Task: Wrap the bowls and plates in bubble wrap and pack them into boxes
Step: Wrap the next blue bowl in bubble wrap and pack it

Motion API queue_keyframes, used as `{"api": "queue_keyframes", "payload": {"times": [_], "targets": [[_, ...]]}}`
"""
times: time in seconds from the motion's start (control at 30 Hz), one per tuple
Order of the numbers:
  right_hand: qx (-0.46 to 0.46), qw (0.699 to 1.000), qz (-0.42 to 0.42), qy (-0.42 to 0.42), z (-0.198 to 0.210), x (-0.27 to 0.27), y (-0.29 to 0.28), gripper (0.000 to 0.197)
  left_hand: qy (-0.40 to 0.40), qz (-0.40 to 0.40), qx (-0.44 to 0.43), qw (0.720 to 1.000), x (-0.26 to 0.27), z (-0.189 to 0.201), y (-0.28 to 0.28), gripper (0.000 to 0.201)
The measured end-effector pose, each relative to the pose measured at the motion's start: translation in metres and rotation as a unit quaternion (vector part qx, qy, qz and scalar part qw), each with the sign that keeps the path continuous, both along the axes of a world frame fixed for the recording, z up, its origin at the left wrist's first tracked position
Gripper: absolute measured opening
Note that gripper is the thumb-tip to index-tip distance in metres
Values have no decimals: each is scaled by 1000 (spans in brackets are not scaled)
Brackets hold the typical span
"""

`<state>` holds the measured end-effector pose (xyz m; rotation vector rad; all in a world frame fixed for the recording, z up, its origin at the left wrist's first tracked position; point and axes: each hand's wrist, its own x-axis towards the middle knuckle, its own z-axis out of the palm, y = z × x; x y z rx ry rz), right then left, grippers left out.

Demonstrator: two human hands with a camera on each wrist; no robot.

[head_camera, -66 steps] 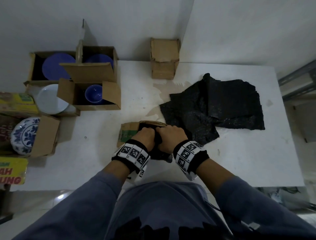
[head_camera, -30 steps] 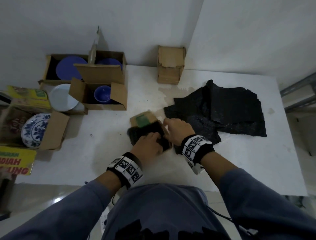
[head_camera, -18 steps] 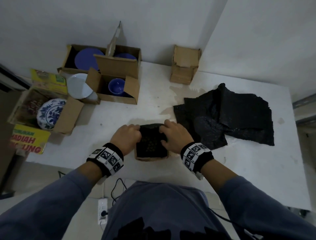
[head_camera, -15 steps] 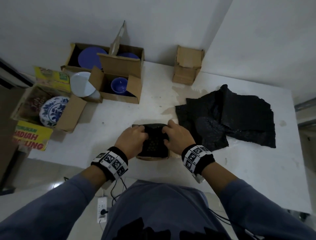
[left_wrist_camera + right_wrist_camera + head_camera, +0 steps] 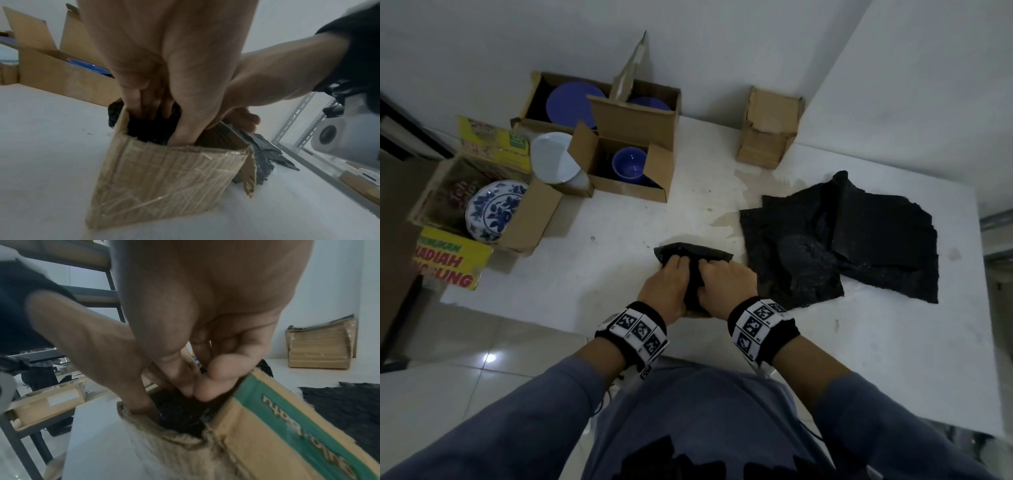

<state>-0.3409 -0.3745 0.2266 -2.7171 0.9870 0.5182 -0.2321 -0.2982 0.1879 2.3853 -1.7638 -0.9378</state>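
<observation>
In the head view the left hand [image 5: 666, 286] and right hand [image 5: 726, 282] cover nearly all of the small cardboard box [image 5: 164, 181], so only a sliver of its near edge shows there. What the black bubble wrap [image 5: 693, 253] encloses cannot be seen in any view. Fingertips of both hands sink out of sight into the box opening in the wrist views. The green label [image 5: 298, 426] on the box wall is blurred and cut off by the frame edge. At far left, the yellow carton [image 5: 448, 260] has lettering partly cropped. The blue plates [image 5: 573, 102] at the far left are partly hidden by box flaps.
</observation>
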Motion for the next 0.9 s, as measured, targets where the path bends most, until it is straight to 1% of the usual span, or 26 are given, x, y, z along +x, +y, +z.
{"api": "queue_keyframes", "payload": {"times": [0.07,0.13,0.2,0.3,0.4,0.5,0.6,0.73,0.8,0.9], "targets": [[10,1000,-5,14,0,3,-1,30,2,-11,9,1000,2,-1,-1,61],[50,998,-21,16,-4,8,0,33,7,-19,14,1000,3,-2,-2,65],[95,994,-44,15,-10,12,0,39,12,-11,13,1000,2,-1,-5,62],[120,991,-55,26,-13,15,-7,45,14,10,8,1000,0,2,-10,69],[116,992,-42,30,-11,14,-13,36,3,-13,32,999,-1,3,-17,70],[62,998,-27,18,-5,13,-15,29,-15,-34,44,998,4,5,-24,74],[38,999,-2,20,-2,17,-15,31,-28,-50,49,997,7,4,-25,76],[58,997,2,49,-3,19,-13,33,-54,-71,42,995,1,3,-18,73],[60,997,-9,53,-4,16,-12,36,-45,-66,35,996,0,2,-16,74],[70,996,-22,48,-5,14,-12,39,7,-24,32,999,0,4,-13,73]]}}
